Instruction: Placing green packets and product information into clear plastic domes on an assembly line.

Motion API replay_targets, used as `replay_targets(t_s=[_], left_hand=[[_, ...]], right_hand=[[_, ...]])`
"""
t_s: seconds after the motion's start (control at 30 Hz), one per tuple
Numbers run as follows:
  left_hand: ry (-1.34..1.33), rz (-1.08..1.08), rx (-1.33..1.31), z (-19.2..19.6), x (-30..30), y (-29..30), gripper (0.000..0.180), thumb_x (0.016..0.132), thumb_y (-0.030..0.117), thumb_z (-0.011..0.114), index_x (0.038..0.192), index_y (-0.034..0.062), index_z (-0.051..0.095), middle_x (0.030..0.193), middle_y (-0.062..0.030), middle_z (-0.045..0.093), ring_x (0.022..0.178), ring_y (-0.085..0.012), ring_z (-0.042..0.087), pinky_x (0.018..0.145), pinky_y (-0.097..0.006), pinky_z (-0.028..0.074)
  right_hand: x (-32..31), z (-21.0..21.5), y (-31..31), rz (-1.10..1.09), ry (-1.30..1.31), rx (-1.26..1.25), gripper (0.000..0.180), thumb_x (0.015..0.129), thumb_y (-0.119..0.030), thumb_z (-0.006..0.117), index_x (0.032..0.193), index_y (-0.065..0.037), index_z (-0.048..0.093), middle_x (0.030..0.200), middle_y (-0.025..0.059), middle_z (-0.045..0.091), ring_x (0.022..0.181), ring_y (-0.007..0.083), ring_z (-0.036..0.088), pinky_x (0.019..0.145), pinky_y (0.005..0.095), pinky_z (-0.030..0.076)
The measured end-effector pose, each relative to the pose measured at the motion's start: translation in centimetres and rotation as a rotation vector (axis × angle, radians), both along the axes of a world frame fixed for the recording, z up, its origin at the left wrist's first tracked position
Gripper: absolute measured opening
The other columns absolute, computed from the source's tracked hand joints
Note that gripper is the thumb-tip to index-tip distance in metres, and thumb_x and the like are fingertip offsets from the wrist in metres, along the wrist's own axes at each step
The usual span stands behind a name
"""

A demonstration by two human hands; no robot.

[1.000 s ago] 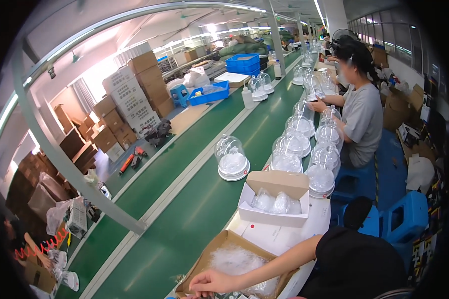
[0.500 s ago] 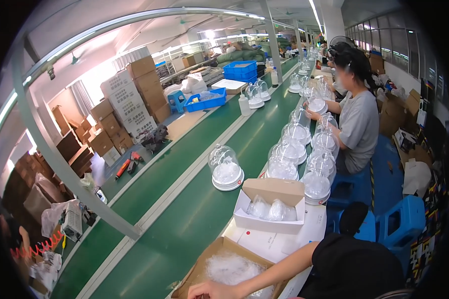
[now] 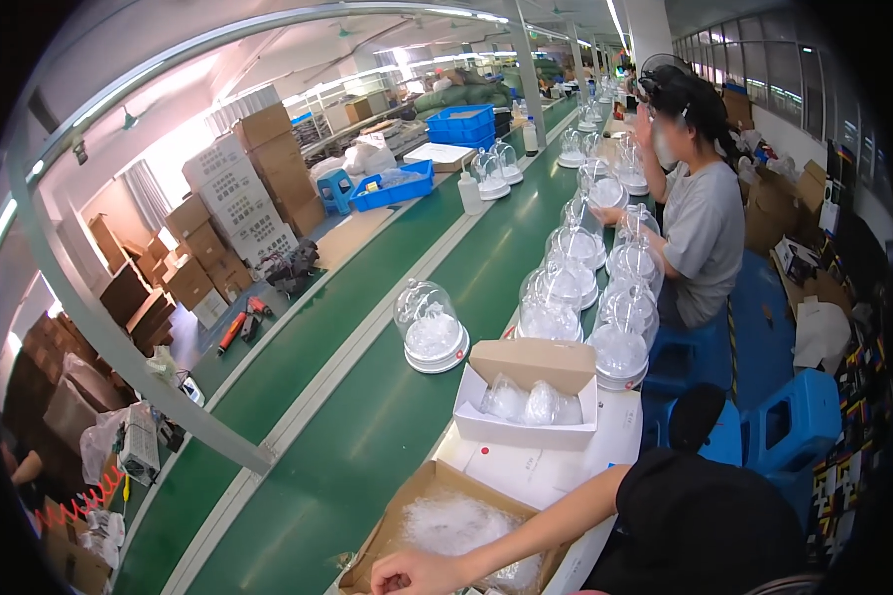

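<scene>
right hand: curled over near box; pinch, cannot tell
co-worker's hand: newly raised; other hand at dome

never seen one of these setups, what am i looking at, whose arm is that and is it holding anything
No robot here: a person works bare-handed, and this wide view comes from a camera on their head, which makes straight edges bend. The arm is the wearer's own, ending in the right hand; the left is out of view. The right hand is at an open brown box with clear plastic inside; whether it holds anything is unclear. Beyond are a white box and, on the green belt, a clear dome on a white base.
</scene>
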State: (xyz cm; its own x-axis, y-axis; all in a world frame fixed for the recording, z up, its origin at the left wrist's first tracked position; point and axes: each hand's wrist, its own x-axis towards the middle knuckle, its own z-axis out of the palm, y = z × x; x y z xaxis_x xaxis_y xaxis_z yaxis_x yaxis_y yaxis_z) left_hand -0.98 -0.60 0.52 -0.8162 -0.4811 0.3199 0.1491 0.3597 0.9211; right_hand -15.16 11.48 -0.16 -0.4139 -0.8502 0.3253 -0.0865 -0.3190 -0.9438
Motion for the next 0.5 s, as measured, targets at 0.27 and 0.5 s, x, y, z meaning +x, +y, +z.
replay_targets(t_s=[0.27, 0.5], left_hand=[[-0.064, 0.11, -0.179, 2.9, -0.3, 1.8, 0.01, 0.084, -0.008, 0.063, 0.093, -0.003, 0.064, 0.09, -0.0126, 0.063, 0.082, -0.0223, 0.06, 0.075, -0.029, 0.049], [-0.04, 0.094, -0.302, 0.6, -0.4, 0.3, 0.012, 0.078, -0.01, 0.062, 0.087, -0.002, 0.06, 0.087, -0.0092, 0.06, 0.077, -0.0164, 0.058, 0.067, -0.025, 0.047]], right_hand=[[-0.2, -0.3, 0.0, 0.031, -0.034, 0.012, 0.013, 0.087, -0.014, 0.067, 0.09, -0.003, 0.06, 0.082, 0.0011, 0.059, 0.073, 0.0077, 0.055, 0.066, 0.0236, 0.047], [-0.6, 0.4, 0.5, 0.107, -0.07, 0.094, 0.015, 0.085, -0.015, 0.069, 0.091, -0.003, 0.062, 0.082, 0.0011, 0.061, 0.074, 0.0082, 0.058, 0.065, 0.0237, 0.048]])
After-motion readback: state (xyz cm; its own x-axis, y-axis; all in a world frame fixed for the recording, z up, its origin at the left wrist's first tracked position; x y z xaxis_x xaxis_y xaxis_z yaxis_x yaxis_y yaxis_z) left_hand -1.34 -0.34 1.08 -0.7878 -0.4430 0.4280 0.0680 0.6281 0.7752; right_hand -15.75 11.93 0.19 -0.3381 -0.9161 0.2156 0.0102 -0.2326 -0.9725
